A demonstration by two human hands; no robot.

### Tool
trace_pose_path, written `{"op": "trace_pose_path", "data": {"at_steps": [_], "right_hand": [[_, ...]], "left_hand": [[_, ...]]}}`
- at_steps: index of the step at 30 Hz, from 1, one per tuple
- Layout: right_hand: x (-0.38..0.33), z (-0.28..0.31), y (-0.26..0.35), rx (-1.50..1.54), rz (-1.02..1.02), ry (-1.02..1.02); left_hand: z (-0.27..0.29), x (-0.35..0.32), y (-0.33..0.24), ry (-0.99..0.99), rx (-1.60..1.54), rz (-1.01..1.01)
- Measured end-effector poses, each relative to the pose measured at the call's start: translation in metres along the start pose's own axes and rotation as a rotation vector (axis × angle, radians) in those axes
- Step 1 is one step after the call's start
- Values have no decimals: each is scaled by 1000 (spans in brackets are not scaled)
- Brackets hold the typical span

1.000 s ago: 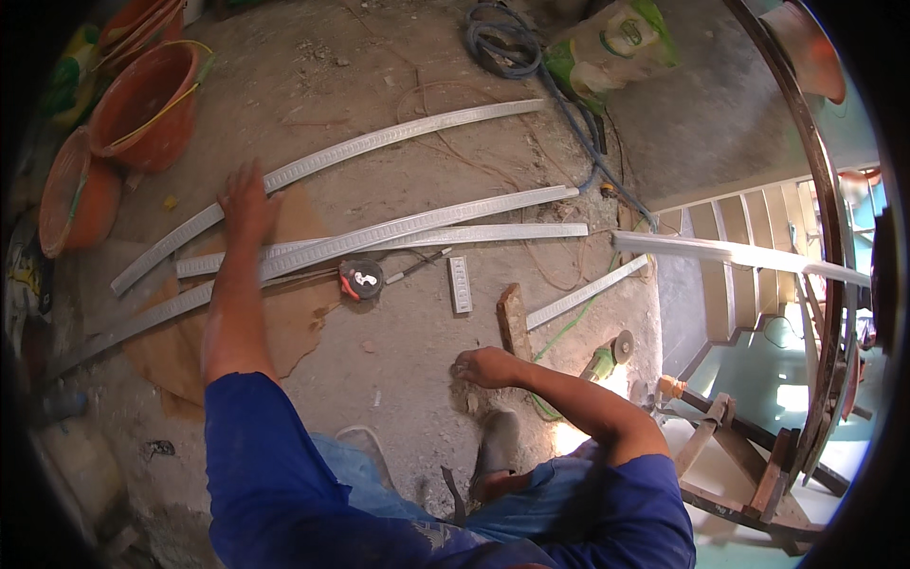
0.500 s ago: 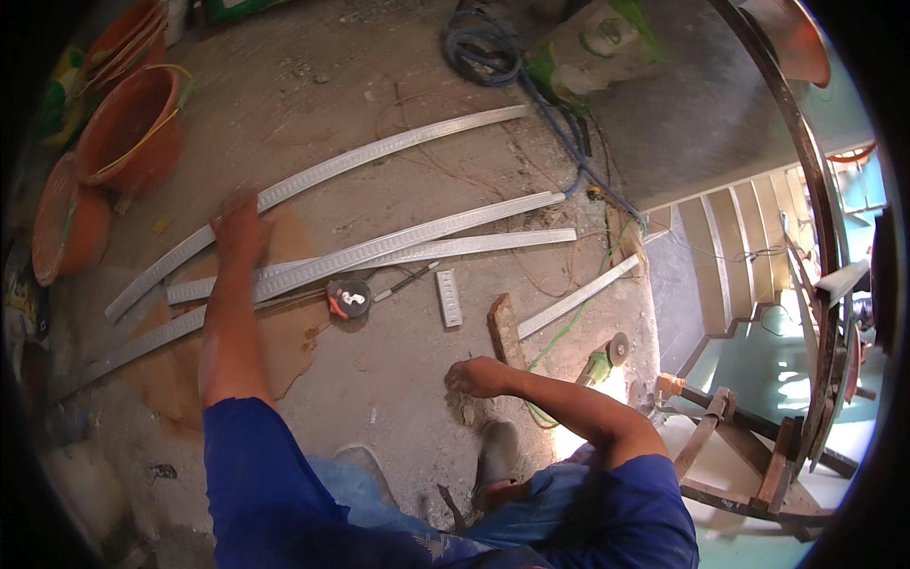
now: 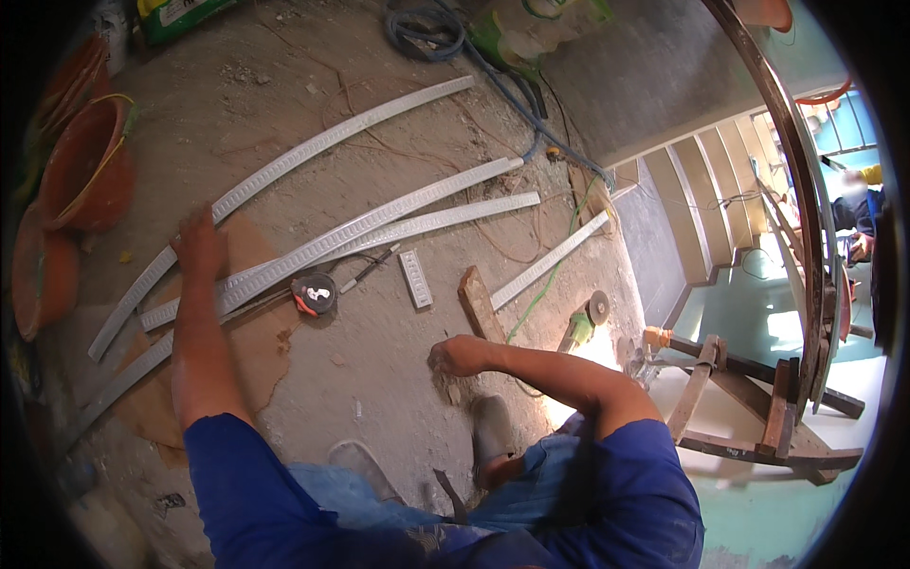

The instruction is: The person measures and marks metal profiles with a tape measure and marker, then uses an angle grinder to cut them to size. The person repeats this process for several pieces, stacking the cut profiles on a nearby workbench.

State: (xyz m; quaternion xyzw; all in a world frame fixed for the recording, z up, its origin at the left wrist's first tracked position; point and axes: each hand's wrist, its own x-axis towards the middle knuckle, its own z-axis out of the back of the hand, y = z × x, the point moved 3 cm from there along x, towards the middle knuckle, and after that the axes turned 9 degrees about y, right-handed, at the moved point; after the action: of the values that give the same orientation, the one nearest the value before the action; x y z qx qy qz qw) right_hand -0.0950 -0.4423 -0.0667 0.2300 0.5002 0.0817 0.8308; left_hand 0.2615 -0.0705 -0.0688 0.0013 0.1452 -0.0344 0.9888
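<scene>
Several long, light-coloured perforated metal strips lie on the dusty floor. My left hand (image 3: 201, 245) is closed over the farthest metal strip (image 3: 318, 142), toward its left end. Two more strips, among them a long metal strip (image 3: 379, 223), cross nearer to me under my left forearm. Beside them lie a round black-and-red tape measure (image 3: 314, 293), a thin dark pen-like tool (image 3: 370, 268) and a short metal strip piece (image 3: 415, 279). My right hand (image 3: 458, 356) hovers in front of my body with its fingers curled; what they hold, if anything, is hidden.
A wooden block (image 3: 481, 303), another metal strip (image 3: 550, 261) and a green angle grinder (image 3: 582, 322) lie to the right. Flattened cardboard (image 3: 242, 365) is under the strips. Orange buckets (image 3: 90, 171) stand left, a coiled hose (image 3: 424, 36) far off. Beyond the right edge are stairs (image 3: 701, 194) and another person (image 3: 858, 213).
The whole view has shifted, so the floor things appear farther left. My left hand stays at the far strip, and my right hand keeps its curled pose.
</scene>
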Motion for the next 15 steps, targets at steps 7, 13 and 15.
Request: {"op": "trace_pose_path", "data": {"at_steps": [7, 13, 15], "right_hand": [[-4, -4, -3, 27, -10, 23], [-5, -1, 0, 18, -20, 33], [-4, 0, -1, 21, -11, 32]], "left_hand": [[-6, 6, 6, -38, -44, -53], [-11, 4, 6, -157, -84, -62], [-6, 2, 4, -120, -66, -43]]}}
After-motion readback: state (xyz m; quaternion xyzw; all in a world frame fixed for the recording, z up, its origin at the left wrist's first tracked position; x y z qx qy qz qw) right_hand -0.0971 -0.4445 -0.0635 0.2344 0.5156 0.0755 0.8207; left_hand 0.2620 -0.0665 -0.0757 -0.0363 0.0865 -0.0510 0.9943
